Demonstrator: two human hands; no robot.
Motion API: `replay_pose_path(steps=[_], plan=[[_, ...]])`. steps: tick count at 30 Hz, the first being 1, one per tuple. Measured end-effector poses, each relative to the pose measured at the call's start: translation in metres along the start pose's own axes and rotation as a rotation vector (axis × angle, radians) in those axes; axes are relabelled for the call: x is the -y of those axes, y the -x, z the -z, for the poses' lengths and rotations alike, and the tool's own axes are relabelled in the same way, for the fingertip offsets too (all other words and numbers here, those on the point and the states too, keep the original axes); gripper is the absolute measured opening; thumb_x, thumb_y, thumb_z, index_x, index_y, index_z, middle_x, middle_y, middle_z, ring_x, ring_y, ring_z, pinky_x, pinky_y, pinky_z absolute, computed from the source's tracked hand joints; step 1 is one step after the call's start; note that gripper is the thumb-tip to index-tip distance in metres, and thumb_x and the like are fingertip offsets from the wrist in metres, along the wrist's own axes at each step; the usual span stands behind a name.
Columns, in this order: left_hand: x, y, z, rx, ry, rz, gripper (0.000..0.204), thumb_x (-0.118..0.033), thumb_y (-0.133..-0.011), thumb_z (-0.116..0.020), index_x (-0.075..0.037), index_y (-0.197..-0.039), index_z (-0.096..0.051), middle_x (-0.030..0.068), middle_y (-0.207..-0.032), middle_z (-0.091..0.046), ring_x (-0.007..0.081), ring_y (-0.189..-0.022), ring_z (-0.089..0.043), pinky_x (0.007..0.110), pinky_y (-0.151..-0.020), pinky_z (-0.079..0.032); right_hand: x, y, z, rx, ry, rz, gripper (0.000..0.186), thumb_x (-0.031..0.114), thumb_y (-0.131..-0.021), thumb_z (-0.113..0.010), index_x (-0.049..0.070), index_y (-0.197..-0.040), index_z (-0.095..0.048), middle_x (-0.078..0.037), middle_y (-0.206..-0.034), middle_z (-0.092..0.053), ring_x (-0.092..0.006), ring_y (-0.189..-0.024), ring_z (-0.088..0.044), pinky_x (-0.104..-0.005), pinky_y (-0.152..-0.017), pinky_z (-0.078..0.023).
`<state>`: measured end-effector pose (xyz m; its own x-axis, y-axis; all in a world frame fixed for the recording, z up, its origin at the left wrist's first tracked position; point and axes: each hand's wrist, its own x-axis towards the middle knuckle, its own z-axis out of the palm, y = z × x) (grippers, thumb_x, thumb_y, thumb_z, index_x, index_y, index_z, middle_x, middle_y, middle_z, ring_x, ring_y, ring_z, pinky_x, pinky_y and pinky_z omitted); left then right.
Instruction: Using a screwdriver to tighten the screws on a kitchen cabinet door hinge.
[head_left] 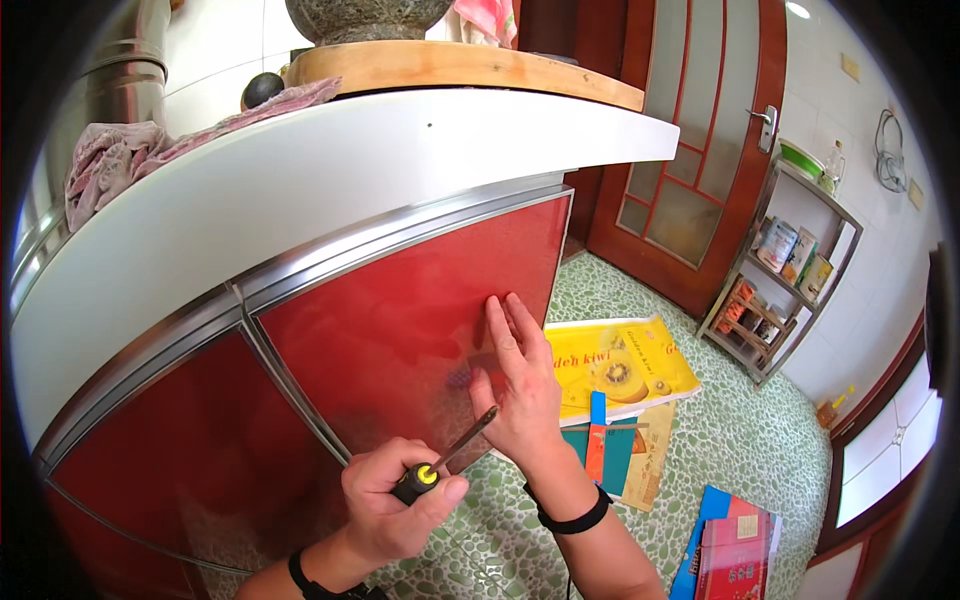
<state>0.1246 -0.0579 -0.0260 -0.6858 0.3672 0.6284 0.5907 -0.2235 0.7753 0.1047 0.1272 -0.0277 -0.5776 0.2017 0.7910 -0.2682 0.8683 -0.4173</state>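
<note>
My left hand [395, 500] is closed round the black and yellow handle of a screwdriver [462, 442]. Its dark metal shaft points up and to the right, and the tip ends beside my right palm; whether they touch I cannot tell. With fingers stretched out, my right hand [522, 385] lies against a glossy red cabinet door [400, 300], near its right edge. Silver metal trim [350, 245] frames the door. Left of it, across a metal strip, is a second red door [200, 440].
Above the doors juts a white countertop [400, 140] bearing a pinkish cloth [115, 165] and a wooden board [450, 68]. A yellow printed sheet [640, 365] and flattened cardboard [735, 560] lie on the green patterned floor. A metal shelf [785, 280] stands beside a brown door [690, 140].
</note>
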Motion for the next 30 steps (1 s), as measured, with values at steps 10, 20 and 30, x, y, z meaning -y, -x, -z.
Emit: replay_pose_path(steps=[10,20,30], plan=[[-0.002,0.001,-0.001,-0.014,-0.049,0.017,0.018,-0.013,-0.081,-0.071,-0.003,-0.076,-0.056,-0.0010,-0.061,-0.055,0.0045,-0.053,-0.045,0.023,-0.049,-0.034,-0.030,-0.046,0.021,-0.168,0.021,0.056,0.072,0.004,-0.077,-0.058,0.006,-0.146,-0.039,-0.021,-0.145,-0.041,-0.0406,-0.128,-0.046,-0.0415,-0.105,-0.042],[0.004,-0.001,-0.015,0.087,0.016,0.011,0.018,-0.005,-0.077,-0.076,-0.002,-0.078,-0.059,0.0015,-0.061,-0.056,0.0076,-0.053,-0.050,0.024,-0.049,-0.036,-0.038,-0.055,0.037,0.078,-0.043,-0.055,0.077,0.005,-0.074,-0.057,0.009,-0.148,-0.036,-0.020,-0.146,-0.043,-0.0385,-0.129,-0.047,-0.0401,-0.105,-0.044],[0.010,0.001,-0.017,0.068,-0.048,-0.019,0.017,-0.011,-0.081,-0.069,-0.003,-0.076,-0.055,0.0006,-0.058,-0.054,0.0060,-0.050,-0.047,0.024,-0.046,-0.033,-0.049,-0.057,0.036,-0.011,-0.134,0.015,0.071,0.003,-0.076,-0.056,0.003,-0.145,-0.039,-0.022,-0.144,-0.046,-0.0392,-0.126,-0.050,-0.0397,-0.105,-0.042]])
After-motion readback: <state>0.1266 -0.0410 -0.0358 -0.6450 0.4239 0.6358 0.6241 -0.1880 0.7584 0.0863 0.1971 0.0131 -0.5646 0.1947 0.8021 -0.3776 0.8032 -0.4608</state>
